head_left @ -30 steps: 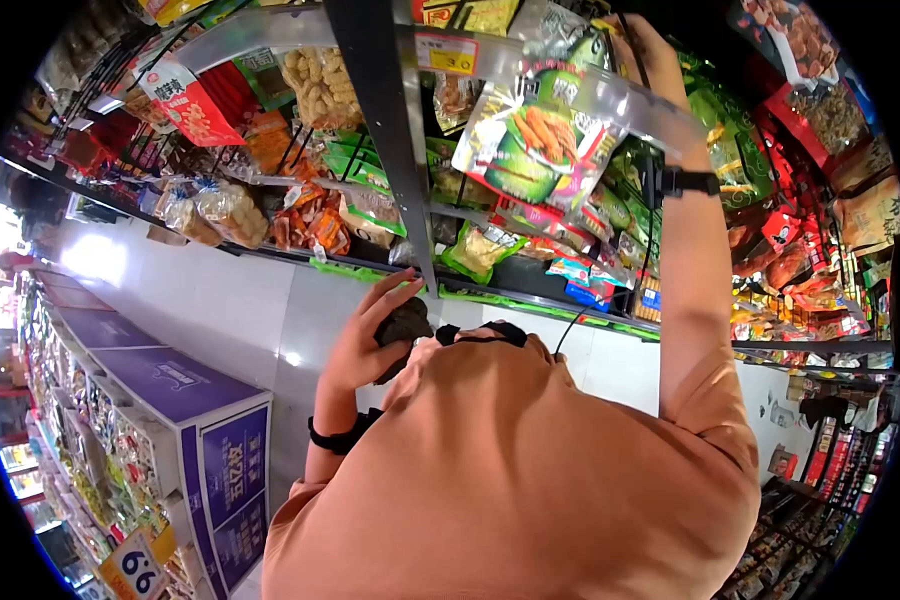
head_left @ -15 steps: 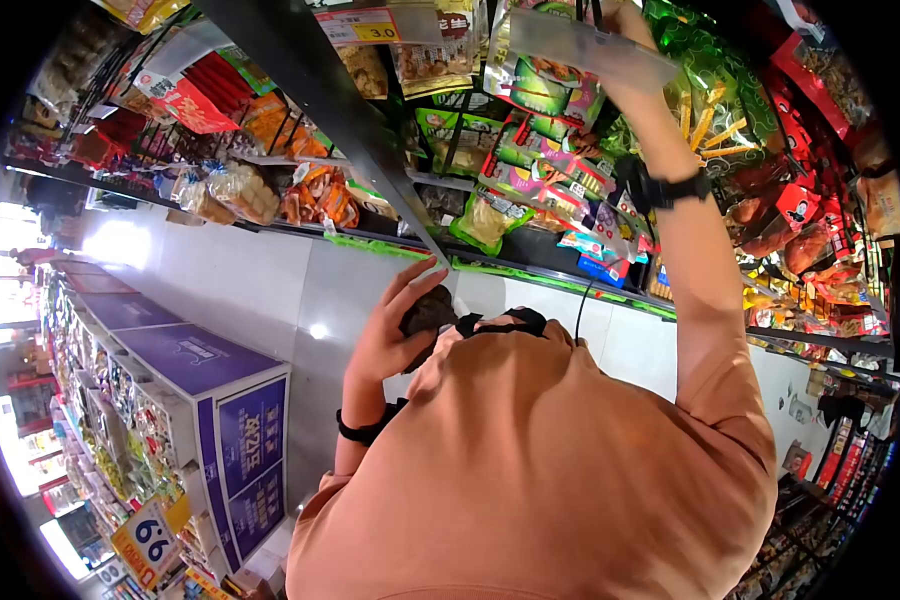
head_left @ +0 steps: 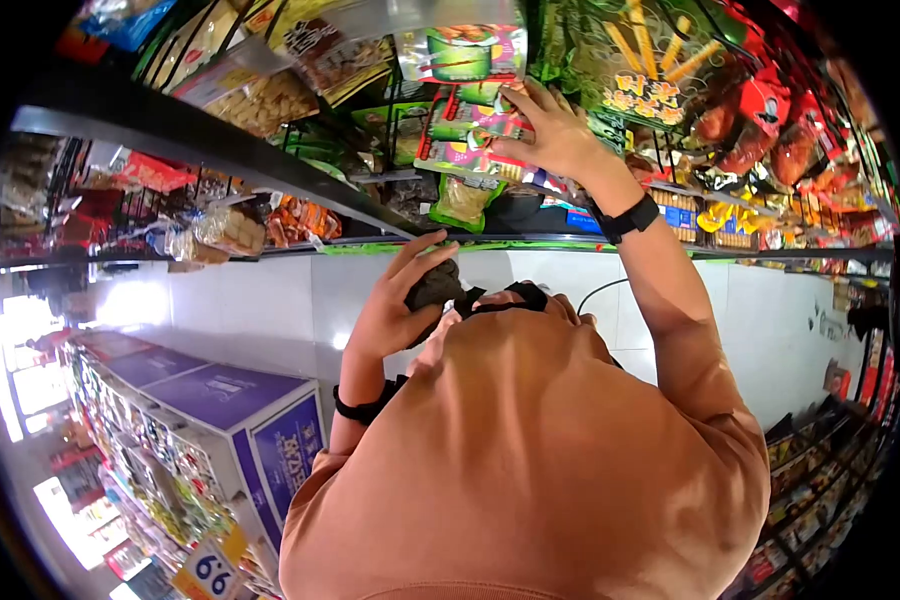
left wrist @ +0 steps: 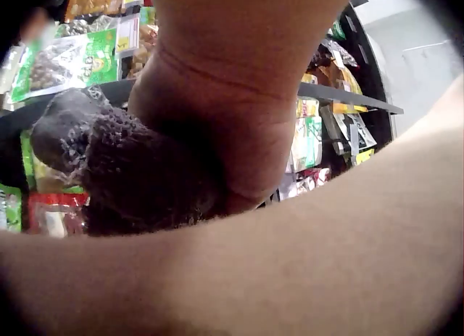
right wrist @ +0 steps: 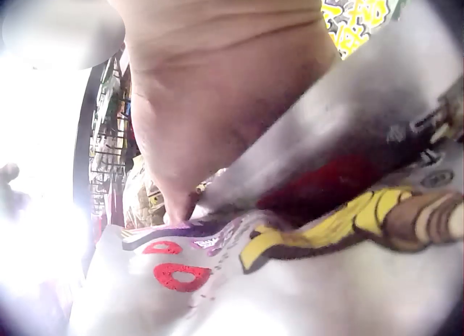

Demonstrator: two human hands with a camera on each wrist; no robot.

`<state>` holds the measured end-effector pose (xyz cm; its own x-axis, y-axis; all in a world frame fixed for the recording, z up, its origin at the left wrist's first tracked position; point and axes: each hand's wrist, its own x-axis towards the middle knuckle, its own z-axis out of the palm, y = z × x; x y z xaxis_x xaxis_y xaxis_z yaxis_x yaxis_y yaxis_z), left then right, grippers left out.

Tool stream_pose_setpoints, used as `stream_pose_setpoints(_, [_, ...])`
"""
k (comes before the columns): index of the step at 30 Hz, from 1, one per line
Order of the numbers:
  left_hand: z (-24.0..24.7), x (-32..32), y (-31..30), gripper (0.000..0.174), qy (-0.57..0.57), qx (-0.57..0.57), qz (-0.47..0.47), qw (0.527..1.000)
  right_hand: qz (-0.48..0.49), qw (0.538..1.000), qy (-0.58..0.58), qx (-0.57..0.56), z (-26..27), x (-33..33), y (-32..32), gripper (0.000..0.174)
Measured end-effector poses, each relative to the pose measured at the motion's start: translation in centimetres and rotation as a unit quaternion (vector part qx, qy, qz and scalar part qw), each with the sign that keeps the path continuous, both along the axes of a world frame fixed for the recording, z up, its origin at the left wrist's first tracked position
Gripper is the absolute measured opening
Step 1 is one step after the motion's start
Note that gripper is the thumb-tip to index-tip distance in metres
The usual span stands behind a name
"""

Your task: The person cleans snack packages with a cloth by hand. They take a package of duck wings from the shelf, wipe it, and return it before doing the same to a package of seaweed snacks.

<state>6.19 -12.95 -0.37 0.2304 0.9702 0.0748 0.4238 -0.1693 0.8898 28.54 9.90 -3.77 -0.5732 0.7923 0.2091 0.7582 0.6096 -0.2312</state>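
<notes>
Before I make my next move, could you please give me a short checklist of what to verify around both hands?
1. Right hand at the green-and-pink packets: ok, it touches them.
2. Firm grip on a single packet: cannot tell, the right wrist view hides it.
3. Right hand clear of the black bar: ok, they are apart.
4. Right hand clear of the big green snack bag: cannot tell, they look too close in the head view.
5. Left hand free: not ok, a dark lump lies against it.
</notes>
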Motion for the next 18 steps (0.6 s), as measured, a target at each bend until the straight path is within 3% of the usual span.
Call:
stream_pose_setpoints(3, [1.0,1.2,1.2,0.066,0.0,0.0,-0.022,1.0,0.019,0.999,-0.027,-0.033,0.8,0.5,-1.1,0.065])
stream_pose_setpoints(8, [0.2,2.0,2.7,0.07,0.011,0.043,-0.047,0.998,0.09,0.991,-0.028,0.091,1.2,1.8,-2.9,0.045])
stream_pose_setpoints(9, [-0.4,2.5,2.9,0.077,-0.124,-0.1,-0.003,0.987,0.103,0.993,-0.006,0.063,2.1,2.1,-2.9,0.04])
stream_pose_setpoints(10, [-0.9,3.3,3.2,0.083,-0.271,-0.144,0.017,0.952,0.119,0.992,0.015,0.032,2.4,2.3,-3.0,0.035])
stream_pose_setpoints(13, [-2.4,4.9,5.0,0.086,-0.266,-0.14,0.036,0.953,0.127,0.99,0.046,0.039,2.4,2.8,-2.8,0.024])
stream_pose_setpoints(14, [-3.8,5.2,5.7,0.084,-0.229,-0.083,0.049,0.969,0.115,0.992,0.055,0.023,2.7,2.8,-2.8,0.022])
stream_pose_setpoints(18, [-3.9,6.3,6.7,0.074,-0.317,-0.144,0.092,0.933,0.117,0.984,0.125,0.042,5.0,2.9,-6.2,0.018])
